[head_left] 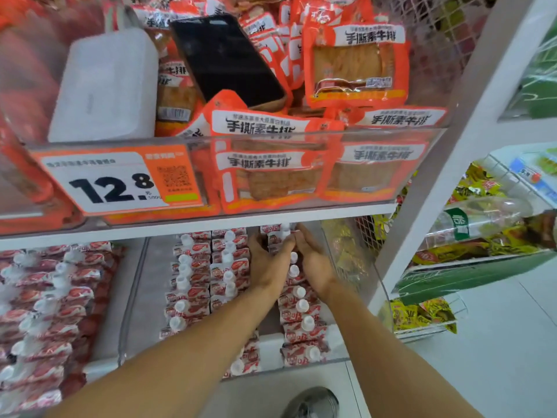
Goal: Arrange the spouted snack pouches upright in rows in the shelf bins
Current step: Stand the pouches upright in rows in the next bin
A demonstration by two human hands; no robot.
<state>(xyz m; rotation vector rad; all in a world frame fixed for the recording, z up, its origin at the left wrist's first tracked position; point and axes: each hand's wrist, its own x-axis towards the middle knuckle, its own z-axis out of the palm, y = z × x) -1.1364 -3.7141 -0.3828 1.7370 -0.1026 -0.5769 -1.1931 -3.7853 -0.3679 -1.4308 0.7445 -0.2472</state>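
Red-and-white spouted pouches (193,285) with white caps stand upright in rows inside a clear shelf bin (132,297) on the lower shelf. The rightmost row (301,315) runs from the bin's front to its back. My left hand (268,260) and my right hand (313,260) reach deep into the bin, one on each side of that row's far end. Their flat fingers press against the pouches near the back, fingertips almost meeting under the upper shelf. Which pouches they touch is partly hidden.
A neighbouring bin (45,312) at left holds more spouted pouches. Above, a clear bin (301,137) of orange snack packs carries a black phone (226,58), a white box (105,86) and a 12.8 price tag (114,179). Yellow packs (422,318) sit right.
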